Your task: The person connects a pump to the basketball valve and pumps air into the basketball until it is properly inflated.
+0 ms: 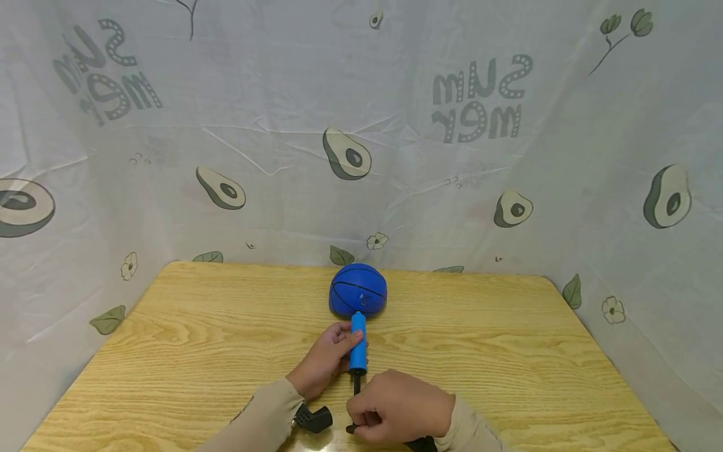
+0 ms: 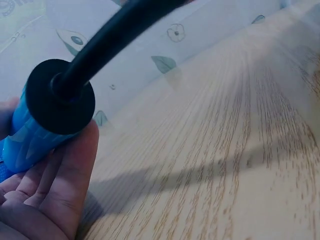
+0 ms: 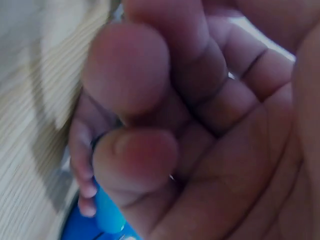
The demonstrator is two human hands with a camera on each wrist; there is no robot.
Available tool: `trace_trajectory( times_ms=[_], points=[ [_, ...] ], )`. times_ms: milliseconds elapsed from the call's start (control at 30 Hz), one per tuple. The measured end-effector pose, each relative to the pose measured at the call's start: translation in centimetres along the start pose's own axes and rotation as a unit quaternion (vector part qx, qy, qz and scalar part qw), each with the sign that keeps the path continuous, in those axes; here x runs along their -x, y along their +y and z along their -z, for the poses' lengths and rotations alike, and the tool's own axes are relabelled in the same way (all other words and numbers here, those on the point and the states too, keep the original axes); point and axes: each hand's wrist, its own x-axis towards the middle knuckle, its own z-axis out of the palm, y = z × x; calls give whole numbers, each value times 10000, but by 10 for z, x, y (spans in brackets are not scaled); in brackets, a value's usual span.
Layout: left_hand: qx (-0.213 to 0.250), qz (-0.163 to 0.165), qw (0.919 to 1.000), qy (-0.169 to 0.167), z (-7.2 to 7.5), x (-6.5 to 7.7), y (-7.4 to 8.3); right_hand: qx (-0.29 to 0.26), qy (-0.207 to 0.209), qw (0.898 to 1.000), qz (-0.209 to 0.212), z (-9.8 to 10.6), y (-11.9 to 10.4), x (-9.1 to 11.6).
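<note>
A blue hand pump (image 1: 358,351) points away from me, its tip against a blue basketball (image 1: 357,290) that looks partly deflated, its lower side flattened. My left hand (image 1: 326,356) grips the pump's barrel, thumb on top and fingers beneath. The black plunger rod (image 2: 115,42) is drawn well out of the barrel's black end cap (image 2: 45,107). My right hand (image 1: 398,407) curls its fingers round the black handle (image 1: 351,429) at the rod's near end. In the right wrist view, curled fingers hide most of the handle.
Everything lies on a wood-grain table (image 1: 226,301). Behind and at both sides hangs a pale curtain (image 1: 271,94) printed with avocados and leaves. A black wrist camera mount (image 1: 314,419) sits on the left sleeve, close to the pump rod.
</note>
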Motion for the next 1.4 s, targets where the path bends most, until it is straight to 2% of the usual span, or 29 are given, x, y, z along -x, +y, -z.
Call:
trace_trajectory(
  times_ms=[167,267,467,667,867,1000,1200,1400],
  points=[
    [-15,-96,9999,30,0,-1,-2,-247,-497,9981,249,-3,-10,-2],
    [8,-120,9999,62,0,0,-1,-383,-654,9968,242,-3,-13,-3],
    [89,-13,9998,163,-3,-1,1,-241,-383,9989,-86,-1,-7,0],
    [81,73,9998,147,-4,0,2,-442,97,9968,-666,3,9,5],
    [-137,135,9997,129,-5,1,3,-196,781,9896,-1189,2,20,4],
    [-222,146,9996,120,-5,1,3,-123,966,9837,-1511,2,23,4],
    [-200,80,9998,20,-3,1,2,36,897,9861,-1396,2,23,4],
    [-15,4,9999,-109,-1,1,0,266,726,9917,-1028,1,19,3]
  ],
)
